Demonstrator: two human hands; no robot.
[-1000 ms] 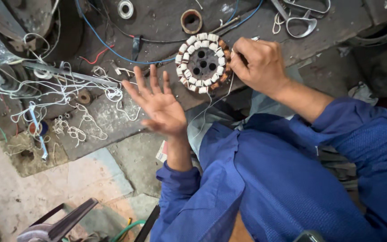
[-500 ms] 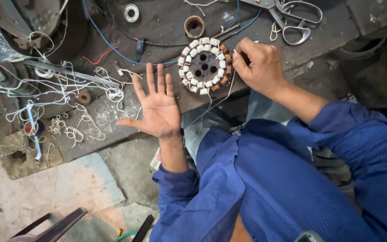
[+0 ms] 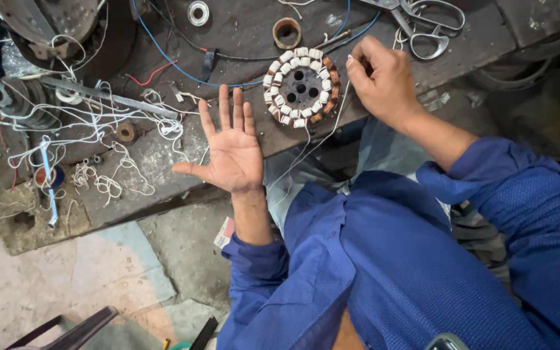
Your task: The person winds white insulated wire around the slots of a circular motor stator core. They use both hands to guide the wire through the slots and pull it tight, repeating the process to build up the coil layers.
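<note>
I see the stator (image 3: 301, 87) at the bench (image 3: 241, 26) front edge, between my flat-open left hand (image 3: 231, 152) and right hand (image 3: 384, 81), which pinches a thread (image 3: 322, 139).

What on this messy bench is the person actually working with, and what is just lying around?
In use:
- round wound stator
- thin white thread, pinched by the right hand
- left hand, open and empty, palm up beside the stator

Lying about:
- scissors
- blue wire
- loose white string tangle
- small brown ring
- metal washer
</note>
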